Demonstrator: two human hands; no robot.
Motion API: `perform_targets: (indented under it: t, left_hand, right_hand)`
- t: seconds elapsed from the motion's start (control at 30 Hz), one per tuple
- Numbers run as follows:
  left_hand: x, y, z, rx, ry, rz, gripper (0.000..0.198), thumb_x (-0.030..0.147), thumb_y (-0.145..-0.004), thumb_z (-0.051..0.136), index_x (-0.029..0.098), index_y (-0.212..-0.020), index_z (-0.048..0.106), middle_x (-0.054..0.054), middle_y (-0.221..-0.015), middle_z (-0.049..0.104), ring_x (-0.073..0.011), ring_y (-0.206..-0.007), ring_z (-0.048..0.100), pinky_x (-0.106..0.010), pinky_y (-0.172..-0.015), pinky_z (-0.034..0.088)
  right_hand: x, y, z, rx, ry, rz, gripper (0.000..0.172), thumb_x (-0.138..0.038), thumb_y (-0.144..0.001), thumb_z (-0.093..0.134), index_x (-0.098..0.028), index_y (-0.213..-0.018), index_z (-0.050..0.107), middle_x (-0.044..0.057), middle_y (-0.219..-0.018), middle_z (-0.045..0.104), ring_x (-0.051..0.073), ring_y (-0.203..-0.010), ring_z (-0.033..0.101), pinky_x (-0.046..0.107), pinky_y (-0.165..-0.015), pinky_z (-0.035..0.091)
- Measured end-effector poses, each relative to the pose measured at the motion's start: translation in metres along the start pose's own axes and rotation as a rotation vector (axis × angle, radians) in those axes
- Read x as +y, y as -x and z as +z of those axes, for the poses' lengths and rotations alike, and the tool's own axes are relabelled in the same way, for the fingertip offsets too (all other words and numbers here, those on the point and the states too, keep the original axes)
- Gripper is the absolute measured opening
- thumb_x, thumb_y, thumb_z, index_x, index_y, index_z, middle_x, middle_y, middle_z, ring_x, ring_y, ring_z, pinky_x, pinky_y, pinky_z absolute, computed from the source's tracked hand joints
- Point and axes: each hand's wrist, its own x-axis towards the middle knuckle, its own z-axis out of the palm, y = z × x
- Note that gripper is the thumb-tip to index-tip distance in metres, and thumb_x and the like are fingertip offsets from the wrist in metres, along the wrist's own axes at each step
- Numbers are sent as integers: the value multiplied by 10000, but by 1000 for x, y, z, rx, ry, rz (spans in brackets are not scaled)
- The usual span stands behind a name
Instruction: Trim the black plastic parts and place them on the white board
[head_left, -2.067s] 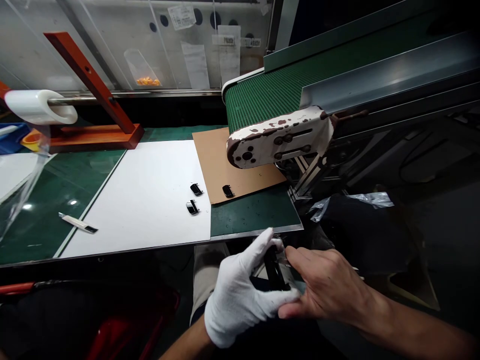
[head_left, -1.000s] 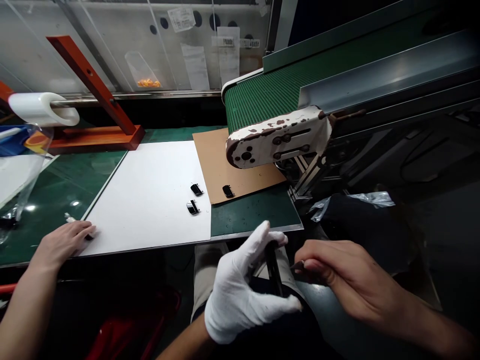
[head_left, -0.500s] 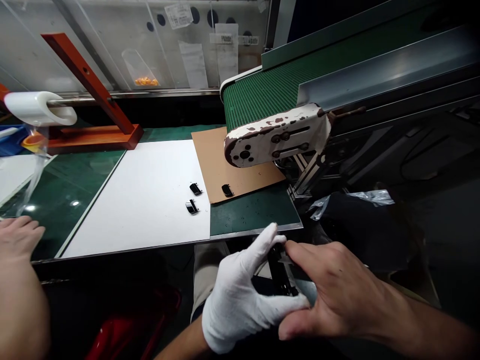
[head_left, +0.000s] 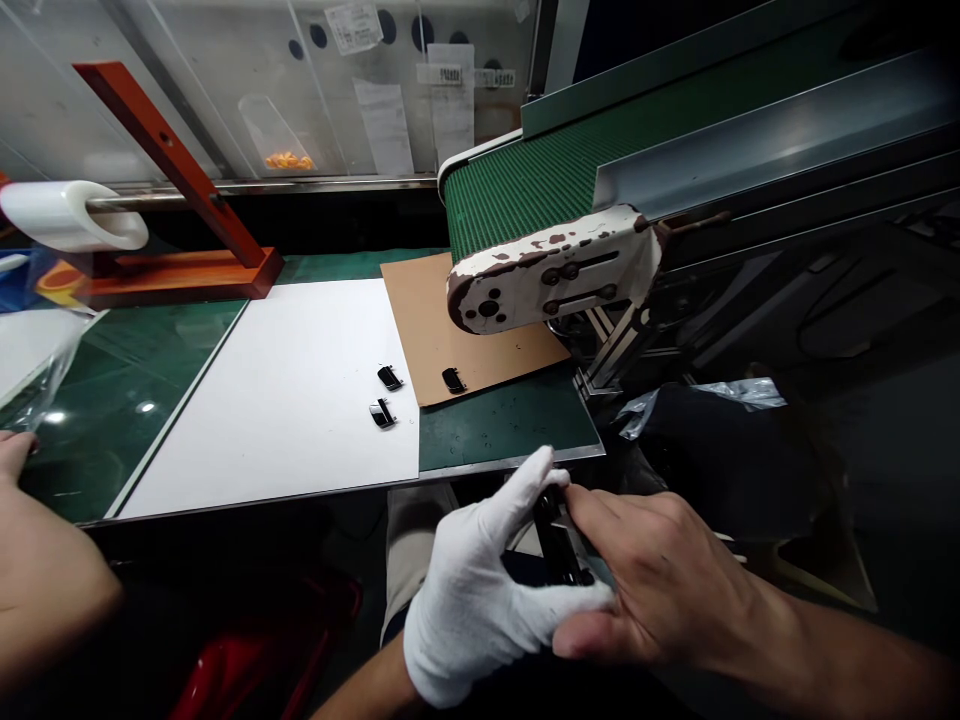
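Observation:
My left hand (head_left: 480, 590), in a white glove, pinches a flat black plastic part (head_left: 559, 545) edge-on between thumb and fingers, below the table's front edge. My bare right hand (head_left: 645, 580) is closed against the same part, its fingertips pinched on a small thin tool at the part's upper edge. Three small black parts lie on the table: two on the white sheet (head_left: 285, 400), a small black part (head_left: 389, 378) and another small black part (head_left: 381, 413), and a third black part (head_left: 453, 380) on the brown cardboard (head_left: 442, 330).
A green conveyor belt (head_left: 525, 185) ends over the cardboard, with a chipped white end plate (head_left: 547, 275). An orange stand (head_left: 172, 200) holds a roll of clear film (head_left: 71, 215) at far left. Another person's arm (head_left: 45, 570) rests at the lower left. A red object (head_left: 247, 660) lies under the table.
The other person's hand took the white-handled knife off the table and drew back left. My right hand came away from the black part, then closed against it again.

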Motion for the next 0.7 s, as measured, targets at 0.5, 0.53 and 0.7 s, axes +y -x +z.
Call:
perform_targets:
  t: [0.5,0.53,0.7]
  left_hand:
    - [-3,-3,-1,49,-27,24,821,288,-633,868,174,-1363,510,-43,-1168,709,-193,-1028,694,-215,-965,532]
    - [-2,-3,-2,40,-35,22,830,283,-627,870,167,-1365,508,-47,-1165,709,-195,-1019,697,-220,-965,534]
    - [0,-4,-6,31,-61,63,827,300,-624,873,163,-1358,518,-47,-1124,725,-189,-951,716,-215,-915,562]
  right_hand:
    - [1,-2,10,87,78,-28,868,-763,-856,25,-124,-733,599,52,-563,575,224,-457,594,337,-415,346]
    - [1,-3,9,87,61,-21,874,-775,-847,30,-121,-738,599,54,-569,580,224,-462,600,335,-421,356]
    - [0,-6,8,76,30,-25,904,-777,-845,23,-106,-771,625,64,-574,600,225,-469,616,330,-421,355]
